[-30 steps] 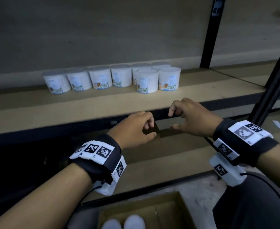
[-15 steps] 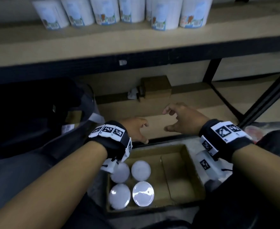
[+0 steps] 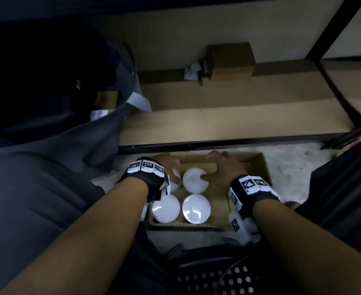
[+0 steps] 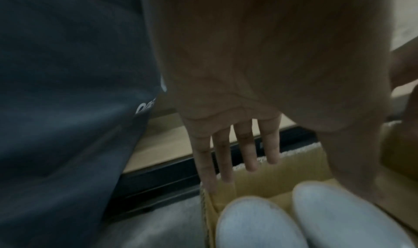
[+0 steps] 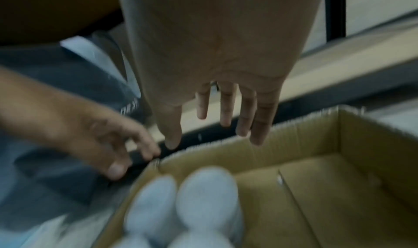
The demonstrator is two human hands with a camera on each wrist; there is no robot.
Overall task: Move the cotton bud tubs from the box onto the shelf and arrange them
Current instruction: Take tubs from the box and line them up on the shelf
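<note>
A brown cardboard box (image 3: 262, 167) stands on the floor below me with several white-lidded cotton bud tubs in its left half: a far one (image 3: 194, 179) and two near ones (image 3: 165, 207) (image 3: 196, 206). A further tub at far left is mostly hidden under my left hand (image 3: 169, 167), which hovers with spread, straight fingers (image 4: 248, 155) above the box's far left corner. My right hand (image 3: 220, 167) hangs open just right of the far tub, fingers (image 5: 244, 115) splayed over the box (image 5: 316, 162). Neither hand holds anything. The tubs (image 5: 203, 194) (image 4: 255, 221) look blurred in the wrist views.
The low shelf board (image 3: 228, 122) with a black front rail lies just beyond the box. A small brown carton (image 3: 230, 60) sits at its back. My dark clothed knees flank the box left and right. A black perforated seat (image 3: 218, 279) is below.
My view tipped down from the shelf with its row of tubs to the box on the floor. Both hands dropped from the shelf edge to just above the tubs, fingers spreading.
</note>
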